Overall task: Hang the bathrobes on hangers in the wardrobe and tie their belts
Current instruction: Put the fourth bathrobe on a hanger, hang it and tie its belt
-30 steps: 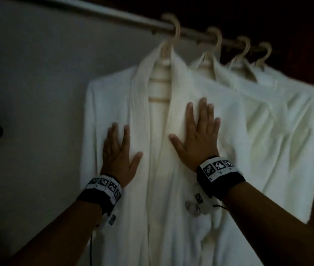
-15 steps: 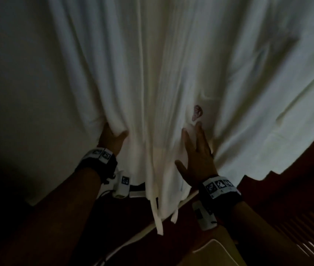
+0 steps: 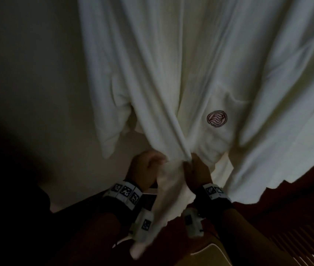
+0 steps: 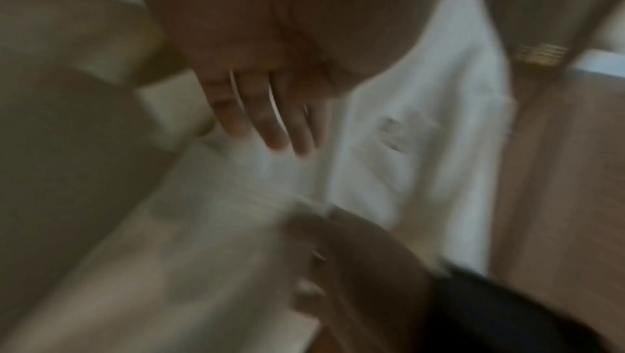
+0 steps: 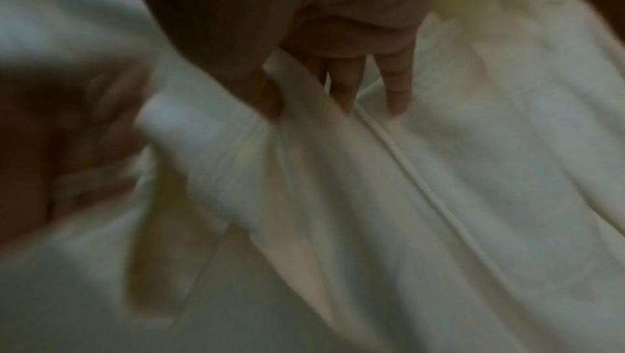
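The white terry-cloth bathrobe [image 3: 200, 73] hangs from twelve o'clock. The left hand [image 3: 145, 169] and right hand [image 3: 197, 172], both at six o'clock, curl their fingers [image 5: 341, 86] round its front edges. Pulling down hard could drag it off its unseen hanger

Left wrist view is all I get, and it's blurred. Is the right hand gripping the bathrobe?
Observer: Yes. In the right wrist view the right hand pinches a fold of the bathrobe between thumb and fingers.
Operator: Where on the robe are we?
Observer: Low down, at the front opening. The head view shows an embroidered logo above and to the right of that hand.
Operator: Is the belt tied?
Observer: I can make out no knot in any view.
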A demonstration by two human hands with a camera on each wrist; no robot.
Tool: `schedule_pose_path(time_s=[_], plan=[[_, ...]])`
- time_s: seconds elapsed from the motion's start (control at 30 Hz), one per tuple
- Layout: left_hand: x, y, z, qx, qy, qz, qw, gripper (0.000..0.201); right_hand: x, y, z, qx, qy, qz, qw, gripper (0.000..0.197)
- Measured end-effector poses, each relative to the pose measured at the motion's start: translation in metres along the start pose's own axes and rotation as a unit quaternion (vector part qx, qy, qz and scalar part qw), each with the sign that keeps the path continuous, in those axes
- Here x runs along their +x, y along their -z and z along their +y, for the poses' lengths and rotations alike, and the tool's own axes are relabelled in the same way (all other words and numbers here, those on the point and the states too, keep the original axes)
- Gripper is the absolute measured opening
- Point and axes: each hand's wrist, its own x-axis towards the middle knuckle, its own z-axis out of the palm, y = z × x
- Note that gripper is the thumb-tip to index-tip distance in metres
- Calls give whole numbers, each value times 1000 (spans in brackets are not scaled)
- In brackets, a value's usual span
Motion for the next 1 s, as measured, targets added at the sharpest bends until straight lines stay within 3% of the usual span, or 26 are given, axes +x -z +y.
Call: schedule_pose_path(time_s=[0.07,0.1,0.23,0.33,0.43,0.53,0.6,0.67,0.77,0.9,1.0], plan=[[9,9,-21,58,81,92,991,19,2,5,7,9,-22,10,1000,39],[13,10,-29,61,117,94,987,29,1,7,8,17,-25,12,999,41],[23,4,-43,6,127,15,992,79,-2,10,11,39,-36,6,999,42],[33,-6,-43,-14,124,-15,992,90,-7,15,17,61,-40,15,997,40],[37,-17,-46,-40,148,-84,985,96,-15,16,24,74,-45,26,996,36],[30,-27,-48,-75,139,-125,980,73,-28,18,25,109,-40,33,993,45],[24,-30,-46,3,97,-131,987,49,-38,24,21,100,-24,13,995,48],[21,-29,-50,52,97,-119,987,29,-45,29,17,32,-1,-27,999,58],[20,-17,-63,37,145,-17,989,13,-44,28,24,-72,-2,23,997,53],[13,8,-72,119,124,137,975,22,-37,32,28,-68,-44,79,994,43],[9,25,-70,125,100,146,976,20,-36,28,24,-79,-37,60,994,44]])
